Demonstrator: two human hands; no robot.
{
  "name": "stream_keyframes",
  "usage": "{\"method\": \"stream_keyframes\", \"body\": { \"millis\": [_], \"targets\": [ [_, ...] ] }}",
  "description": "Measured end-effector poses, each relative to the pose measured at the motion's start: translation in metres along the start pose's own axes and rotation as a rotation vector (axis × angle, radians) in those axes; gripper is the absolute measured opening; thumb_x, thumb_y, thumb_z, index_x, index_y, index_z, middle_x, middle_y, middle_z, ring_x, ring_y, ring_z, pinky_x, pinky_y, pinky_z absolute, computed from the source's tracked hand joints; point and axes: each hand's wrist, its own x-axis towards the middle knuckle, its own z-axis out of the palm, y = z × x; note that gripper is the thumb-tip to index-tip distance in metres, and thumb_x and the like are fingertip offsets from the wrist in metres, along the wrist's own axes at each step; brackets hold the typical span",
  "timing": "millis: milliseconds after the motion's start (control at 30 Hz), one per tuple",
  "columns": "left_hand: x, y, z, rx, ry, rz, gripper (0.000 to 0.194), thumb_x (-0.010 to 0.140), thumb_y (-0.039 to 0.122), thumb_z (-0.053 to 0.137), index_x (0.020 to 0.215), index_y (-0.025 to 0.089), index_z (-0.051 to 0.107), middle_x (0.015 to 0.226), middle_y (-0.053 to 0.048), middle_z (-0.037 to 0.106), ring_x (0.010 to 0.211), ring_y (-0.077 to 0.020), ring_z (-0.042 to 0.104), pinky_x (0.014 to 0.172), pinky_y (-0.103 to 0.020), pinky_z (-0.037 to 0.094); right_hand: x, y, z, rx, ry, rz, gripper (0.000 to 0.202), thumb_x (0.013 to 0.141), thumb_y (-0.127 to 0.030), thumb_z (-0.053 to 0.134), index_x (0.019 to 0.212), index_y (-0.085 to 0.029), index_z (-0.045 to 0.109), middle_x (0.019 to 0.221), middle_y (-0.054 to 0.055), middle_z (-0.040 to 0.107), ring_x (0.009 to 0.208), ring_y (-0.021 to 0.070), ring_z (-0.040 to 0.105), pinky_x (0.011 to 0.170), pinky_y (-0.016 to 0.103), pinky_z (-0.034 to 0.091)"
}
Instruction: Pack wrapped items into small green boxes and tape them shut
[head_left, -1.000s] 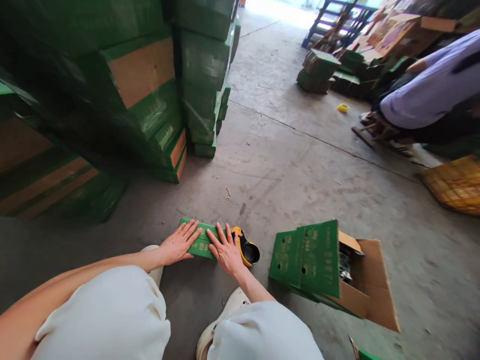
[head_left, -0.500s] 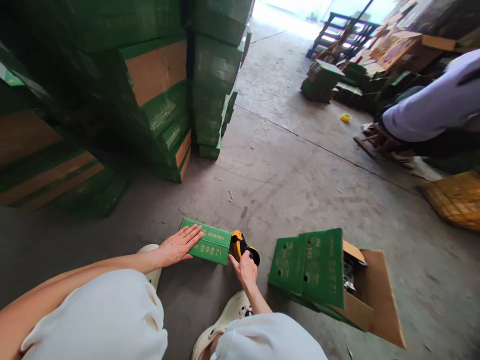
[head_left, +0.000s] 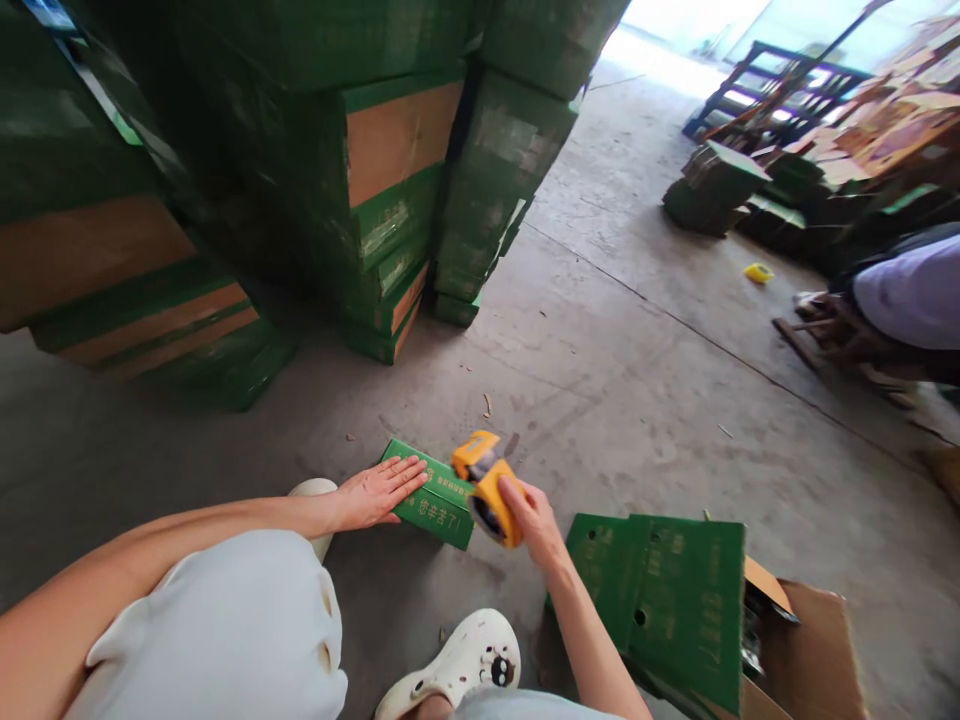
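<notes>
A small green cardboard box [head_left: 442, 510] with pale printed characters lies on the floor between my feet. My left hand [head_left: 379, 492] rests flat on its top, fingers stretched out. In my right hand [head_left: 531, 515] is a yellow and black tape dispenser [head_left: 491, 490], gripped from the right side. The dispenser is tilted just above the box's right end; whether it touches the box I cannot tell. To the right stands a larger green carton [head_left: 675, 600], its brown flaps open and some dark, shiny contents partly showing.
Tall stacks of green cartons [head_left: 405, 140] rise at the left and ahead. A person in a pale purple top [head_left: 911, 290] is low down at the far right, near a yellow tape roll [head_left: 758, 273]. A blue pallet [head_left: 772, 95] and piled cardboard [head_left: 900, 130] stand farther back.
My right hand has lifted the tape dispenser from beside the box's right end up and over it. My left hand stays on the box. The view has shifted left.
</notes>
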Motion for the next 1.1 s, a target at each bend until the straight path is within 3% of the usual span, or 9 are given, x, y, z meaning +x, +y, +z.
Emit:
{"method": "stream_keyframes", "body": {
  "millis": [100, 200, 300, 433, 500, 600, 700, 833, 1100],
  "targets": [
    [0.002, -0.001, 0.002, -0.043, -0.039, -0.01, 0.09, 0.09, 0.036, 0.078, 0.164, 0.016, 0.032, 0.169, -0.02, 0.036, 0.161, -0.0352, 0.024, 0.133, -0.052, 0.02, 0.012, -0.028, 0.039, -0.095, -0.243, -0.041, 0.059, 0.083, -0.076, 0.062, 0.077, -0.017, 0.063, 0.066, -0.001, 0.056, 0.061, 0.0135, 0.046, 0.054, 0.024, 0.034],
    [0.004, -0.003, 0.0, -0.084, -0.069, -0.029, 0.086, 0.087, 0.037, 0.081, 0.159, 0.015, 0.04, 0.166, -0.019, 0.041, 0.16, -0.038, 0.027, 0.133, -0.053, 0.02, 0.021, -0.03, 0.06, -0.269, -0.224, -0.097, 0.056, 0.086, -0.071, 0.06, 0.068, -0.018, 0.057, 0.061, -0.003, 0.049, 0.059, 0.0116, 0.041, 0.052, 0.023, 0.028],
    [0.004, -0.005, -0.009, -0.118, -0.067, -0.023, 0.084, 0.085, 0.034, 0.083, 0.156, 0.014, 0.044, 0.165, -0.02, 0.043, 0.159, -0.0379, 0.03, 0.133, -0.051, 0.021, 0.024, -0.026, 0.06, -0.292, -0.237, -0.115, 0.056, 0.087, -0.071, 0.058, 0.069, -0.018, 0.057, 0.061, -0.004, 0.049, 0.059, 0.0112, 0.042, 0.052, 0.022, 0.028],
    [-0.004, -0.006, -0.027, -0.281, 0.008, -0.029, 0.064, 0.09, 0.027, 0.075, 0.15, 0.018, 0.054, 0.16, -0.016, 0.051, 0.155, -0.0335, 0.039, 0.131, -0.048, 0.029, 0.021, -0.028, 0.054, -0.151, -0.394, -0.001, 0.053, 0.087, -0.071, 0.062, 0.087, -0.018, 0.065, 0.07, -0.001, 0.064, 0.058, 0.0153, 0.059, 0.052, 0.023, 0.043],
    [-0.008, -0.007, -0.037, -0.446, 0.131, -0.157, 0.049, 0.097, 0.024, 0.062, 0.145, 0.02, 0.06, 0.154, -0.014, 0.057, 0.15, -0.0299, 0.045, 0.128, -0.047, 0.035, 0.02, -0.028, 0.054, -0.077, -0.423, 0.046, 0.055, 0.088, -0.072, 0.062, 0.097, -0.018, 0.066, 0.074, 0.001, 0.069, 0.06, 0.0185, 0.065, 0.052, 0.026, 0.049],
    [-0.005, -0.011, -0.054, -0.867, 0.286, -0.594, 0.038, 0.103, 0.033, 0.05, 0.132, 0.02, 0.069, 0.133, -0.012, 0.072, 0.128, -0.027, 0.064, 0.113, -0.045, 0.051, 0.022, -0.026, 0.056, -0.069, -0.401, 0.051, 0.056, 0.087, -0.073, 0.064, 0.093, -0.018, 0.067, 0.069, 0.001, 0.068, 0.055, 0.0176, 0.063, 0.048, 0.025, 0.049],
    [0.006, -0.016, -0.069, -1.452, 0.204, -0.923, 0.045, 0.097, 0.052, 0.062, 0.12, 0.015, 0.074, 0.118, -0.013, 0.076, 0.102, -0.0234, 0.073, 0.095, -0.038, 0.058, 0.024, -0.022, 0.057, -0.068, -0.391, 0.062, 0.057, 0.085, -0.074, 0.066, 0.09, -0.017, 0.067, 0.066, 0.0, 0.065, 0.051, 0.0149, 0.058, 0.046, 0.024, 0.047],
    [0.016, -0.016, -0.08, -1.841, 0.015, -0.872, 0.053, 0.07, 0.053, 0.09, 0.107, 0.016, 0.078, 0.104, -0.009, 0.078, 0.093, -0.0199, 0.072, 0.089, -0.032, 0.057, 0.025, -0.022, 0.057, -0.049, -0.409, 0.085, 0.059, 0.085, -0.074, 0.067, 0.096, -0.016, 0.068, 0.07, 0.001, 0.066, 0.052, 0.0143, 0.058, 0.046, 0.024, 0.046],
    [0.017, -0.015, -0.076, -1.83, 0.11, -0.929, 0.055, 0.054, 0.052, 0.099, 0.092, 0.018, 0.079, 0.086, -0.003, 0.075, 0.084, -0.0169, 0.069, 0.08, -0.03, 0.053, 0.028, -0.028, 0.059, -0.147, -0.398, 0.08, 0.061, 0.084, -0.076, 0.066, 0.089, -0.016, 0.066, 0.066, 0.0, 0.063, 0.051, 0.014, 0.057, 0.044, 0.023, 0.044]
  ]
}}
